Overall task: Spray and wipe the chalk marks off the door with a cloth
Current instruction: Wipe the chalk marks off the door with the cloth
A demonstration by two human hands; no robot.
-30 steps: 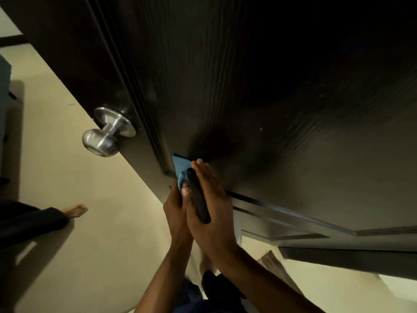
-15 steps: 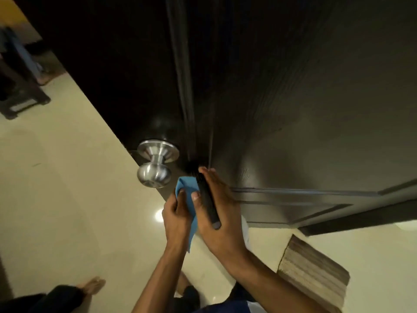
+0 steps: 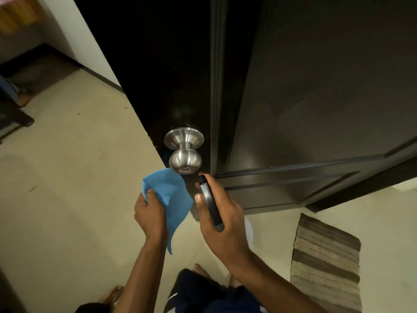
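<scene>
Pinching a thin blue cloth (image 3: 171, 197), my left hand (image 3: 150, 213) holds it at its two o'clock; my right hand (image 3: 222, 219) grips a slim black spray bottle (image 3: 209, 203), the dark wooden door (image 3: 316, 98) at twelve.

The cloth (image 3: 171, 197) hangs below the knob (image 3: 185, 159) (rug (image 3: 325, 263) lies rightward).

Pale, glossy floor (image 3: 74, 168) filled the lower left and ran under the scene. A white wall (image 3: 74, 35) with a dark skirting board (image 3: 99, 75) rose at upper left. A striped brown-and-grey mat (image 3: 327, 265) lay on the floor at lower right. Part of a dark piece of furniture (image 3: 13, 116) stood at the left edge. Lighting was dim and warm.
</scene>
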